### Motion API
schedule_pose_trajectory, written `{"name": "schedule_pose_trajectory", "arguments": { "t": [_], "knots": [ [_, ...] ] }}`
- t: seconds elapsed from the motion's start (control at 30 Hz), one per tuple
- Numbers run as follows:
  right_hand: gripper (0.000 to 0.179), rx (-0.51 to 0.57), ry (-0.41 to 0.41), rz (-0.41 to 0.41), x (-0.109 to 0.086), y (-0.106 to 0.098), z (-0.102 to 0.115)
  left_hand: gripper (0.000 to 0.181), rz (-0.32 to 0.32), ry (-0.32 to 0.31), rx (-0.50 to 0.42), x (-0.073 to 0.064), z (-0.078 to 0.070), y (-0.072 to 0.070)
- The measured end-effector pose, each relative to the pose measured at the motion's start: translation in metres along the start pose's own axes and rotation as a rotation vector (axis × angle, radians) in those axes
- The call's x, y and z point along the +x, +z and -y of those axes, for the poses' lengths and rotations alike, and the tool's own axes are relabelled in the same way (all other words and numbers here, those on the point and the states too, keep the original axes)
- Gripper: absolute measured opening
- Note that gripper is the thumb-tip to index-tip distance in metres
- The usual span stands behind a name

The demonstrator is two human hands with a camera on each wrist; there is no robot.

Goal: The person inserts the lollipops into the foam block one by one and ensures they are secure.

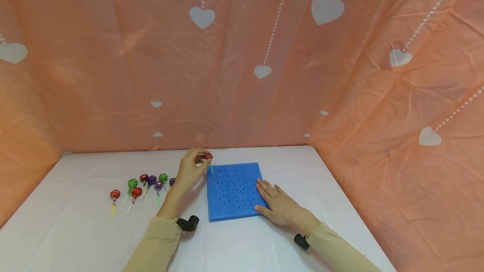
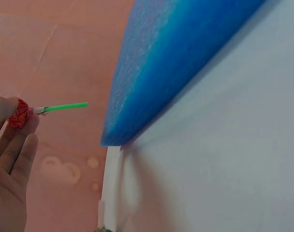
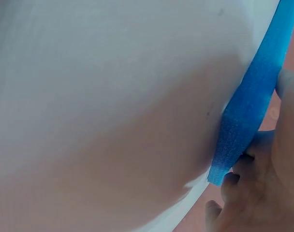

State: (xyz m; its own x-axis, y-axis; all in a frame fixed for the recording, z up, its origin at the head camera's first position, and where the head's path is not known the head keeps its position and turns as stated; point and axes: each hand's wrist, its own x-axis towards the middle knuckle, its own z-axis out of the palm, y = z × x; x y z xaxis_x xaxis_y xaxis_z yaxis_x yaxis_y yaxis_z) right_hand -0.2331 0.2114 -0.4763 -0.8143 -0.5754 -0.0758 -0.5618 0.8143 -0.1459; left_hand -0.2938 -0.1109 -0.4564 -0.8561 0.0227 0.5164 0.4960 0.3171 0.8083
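My left hand (image 1: 192,170) pinches a lollipop (image 1: 209,156) with a red wrapper by its head, above the far left corner of a blue foam block (image 1: 234,213). In the left wrist view the green stick of this lollipop (image 2: 65,106) sticks out sideways from the fingers, clear of the block's edge. Many small dark holes dot the block's top. My right hand (image 1: 281,207) lies with spread fingers on the block's right edge. The right wrist view shows its fingers against the foam's side (image 3: 248,106).
Left of the block, several wrapped lollipops lie on the white table (image 1: 75,238), among them a red one (image 1: 115,194) and a green one (image 1: 132,184). The left forearm partly covers a purple one (image 1: 172,181). An orange curtain with hearts (image 1: 234,108) stands behind and at the sides.
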Motion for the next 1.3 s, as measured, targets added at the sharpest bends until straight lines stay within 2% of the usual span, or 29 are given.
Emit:
{"name": "schedule_pose_trajectory", "arguments": {
  "t": [0.33, 0.63, 0.8, 0.97, 1.3],
  "knots": [
    [0.076, 0.006, 0.011, 0.006, -0.002, -0.001, 0.003, 0.024, 0.069, -0.058, 0.053, -0.001, 0.002, 0.01],
    [0.076, 0.024, 0.007, 0.005, -0.002, -0.002, 0.003, 0.026, 0.14, -0.109, 0.114, -0.004, 0.002, 0.012],
    [0.076, 0.026, 0.01, 0.007, -0.001, -0.003, 0.003, 0.024, 0.195, -0.121, 0.178, -0.004, 0.0, 0.012],
    [0.076, 0.023, 0.011, 0.002, -0.002, -0.004, 0.003, 0.019, 0.233, -0.11, 0.233, -0.001, -0.005, 0.01],
    [0.076, 0.029, 0.013, -0.001, -0.002, -0.003, 0.002, 0.018, 0.222, -0.011, 0.281, -0.001, -0.003, 0.009]
  ]
}}
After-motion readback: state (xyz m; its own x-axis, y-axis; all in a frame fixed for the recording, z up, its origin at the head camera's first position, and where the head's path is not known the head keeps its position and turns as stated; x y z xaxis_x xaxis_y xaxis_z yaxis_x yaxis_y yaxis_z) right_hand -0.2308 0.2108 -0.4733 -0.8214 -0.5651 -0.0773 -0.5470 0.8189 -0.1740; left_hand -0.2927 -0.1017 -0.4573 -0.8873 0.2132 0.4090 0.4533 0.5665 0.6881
